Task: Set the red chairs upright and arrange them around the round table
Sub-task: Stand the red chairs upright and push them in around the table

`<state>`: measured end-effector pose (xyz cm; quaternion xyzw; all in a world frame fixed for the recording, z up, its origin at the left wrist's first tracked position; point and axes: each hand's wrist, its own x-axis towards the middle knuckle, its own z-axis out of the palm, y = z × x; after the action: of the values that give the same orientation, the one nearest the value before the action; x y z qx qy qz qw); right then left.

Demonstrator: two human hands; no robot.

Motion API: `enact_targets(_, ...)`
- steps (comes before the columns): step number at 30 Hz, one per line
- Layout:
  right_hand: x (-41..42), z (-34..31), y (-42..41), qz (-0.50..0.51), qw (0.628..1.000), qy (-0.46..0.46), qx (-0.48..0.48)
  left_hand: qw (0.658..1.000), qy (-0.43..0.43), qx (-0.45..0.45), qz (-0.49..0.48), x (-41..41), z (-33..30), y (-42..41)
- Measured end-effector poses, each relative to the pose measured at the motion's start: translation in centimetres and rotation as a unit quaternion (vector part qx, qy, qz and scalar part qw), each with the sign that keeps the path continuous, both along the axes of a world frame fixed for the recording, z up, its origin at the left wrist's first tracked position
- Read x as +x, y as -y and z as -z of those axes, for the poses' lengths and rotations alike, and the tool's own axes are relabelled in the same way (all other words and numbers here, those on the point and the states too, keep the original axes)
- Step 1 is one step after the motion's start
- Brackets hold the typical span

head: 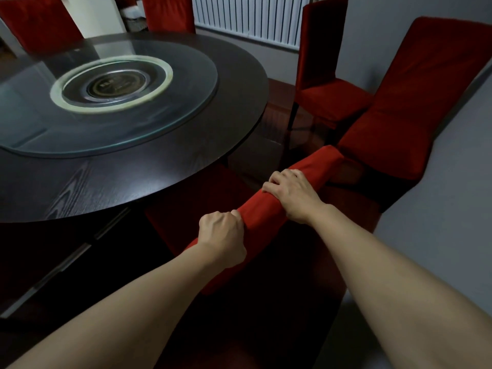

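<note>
The round table (pixel 127 166) lies to my left. My left hand (pixel 222 235) and right hand (pixel 291 194) both grasp the top edge of the near chair (pixel 298 166), beside the table. Right of it, a tilted chair (pixel 399 102) leans against the wall (pixel 452 195).

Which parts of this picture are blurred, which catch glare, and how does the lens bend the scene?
Head view: the glass turntable is smeared with blur and reflects pale light; both hands on the chair back are sharp; dim light, dark under the table; wide-angle bends the edges.
</note>
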<state>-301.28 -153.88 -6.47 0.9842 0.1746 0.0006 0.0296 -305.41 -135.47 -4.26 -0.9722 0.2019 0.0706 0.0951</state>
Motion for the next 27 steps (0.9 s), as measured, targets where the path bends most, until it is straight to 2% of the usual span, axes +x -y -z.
enact_targets(8,-1.4,-0.1,-1.5,0.105,0.994,0.005,0.007,0.998,-0.007,-0.054,-0.006,-0.3,0.5,-0.7)
enact_targets(12,-2.0,-0.6,-1.9,0.124,0.992,-0.004,-0.012,0.996,-0.018,-0.087,0.0,-0.4,0.6,-1.0)
enact_targets(18,-2.3,-1.0,-1.8,0.134,0.99,-0.029,-0.01,0.987,-0.102,-0.12,0.015,1.1,0.0,-1.4)
enact_targets(27,1.8,-3.8,5.0,0.166,0.983,-0.076,0.016,0.973,-0.115,-0.198,0.003,7.0,-2.4,3.6)
